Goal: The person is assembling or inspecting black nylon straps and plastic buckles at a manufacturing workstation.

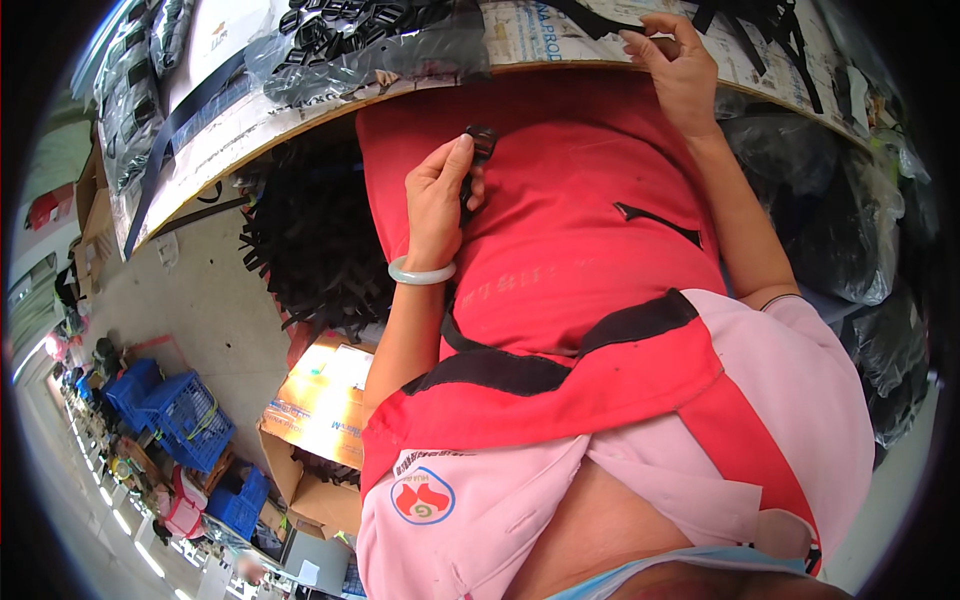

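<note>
My left hand (434,200) is held over the red apron (570,240), just short of the worktable's edge. Its thumb and fingers are closed on a small black plastic buckle (482,143), partly covered by the fingers. Above the table edge, to the right, my right hand (684,82) pinches the end of a black webbing strap (592,22). That strap runs leftward over the board and out at the upper edge of the view. I cannot tell whether the strap and the buckle are joined.
A pile of black buckles (330,30) lies on clear plastic on the worktable (215,125). More black straps (765,40) lie at the right. Below hang many black webbing pieces (315,235), beside an open cardboard box (325,400). Blue crates (185,420) stand on the floor.
</note>
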`<action>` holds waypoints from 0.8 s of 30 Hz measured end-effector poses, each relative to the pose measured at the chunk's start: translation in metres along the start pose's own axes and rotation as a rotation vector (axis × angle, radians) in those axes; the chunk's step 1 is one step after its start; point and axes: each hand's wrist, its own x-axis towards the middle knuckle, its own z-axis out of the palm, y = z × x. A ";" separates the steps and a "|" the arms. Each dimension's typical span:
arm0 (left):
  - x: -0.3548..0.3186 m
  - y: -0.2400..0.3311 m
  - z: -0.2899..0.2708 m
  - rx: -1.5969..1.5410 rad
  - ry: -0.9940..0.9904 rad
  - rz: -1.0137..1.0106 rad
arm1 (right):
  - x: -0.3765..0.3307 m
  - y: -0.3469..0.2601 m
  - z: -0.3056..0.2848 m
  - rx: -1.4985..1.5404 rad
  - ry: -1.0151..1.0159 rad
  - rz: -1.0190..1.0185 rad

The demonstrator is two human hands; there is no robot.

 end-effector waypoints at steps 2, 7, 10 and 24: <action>-0.001 0.000 0.000 -0.001 -0.001 -0.001 | -0.001 0.001 -0.001 0.010 0.010 -0.002; 0.000 -0.001 -0.003 -0.002 -0.009 -0.008 | -0.003 -0.009 -0.010 -0.346 -0.016 -0.181; 0.001 -0.001 -0.002 -0.014 -0.018 -0.011 | -0.001 -0.014 -0.011 -0.315 0.030 -0.320; -0.052 0.062 0.027 0.198 -0.300 0.437 | -0.041 -0.146 -0.009 0.144 -0.932 -0.158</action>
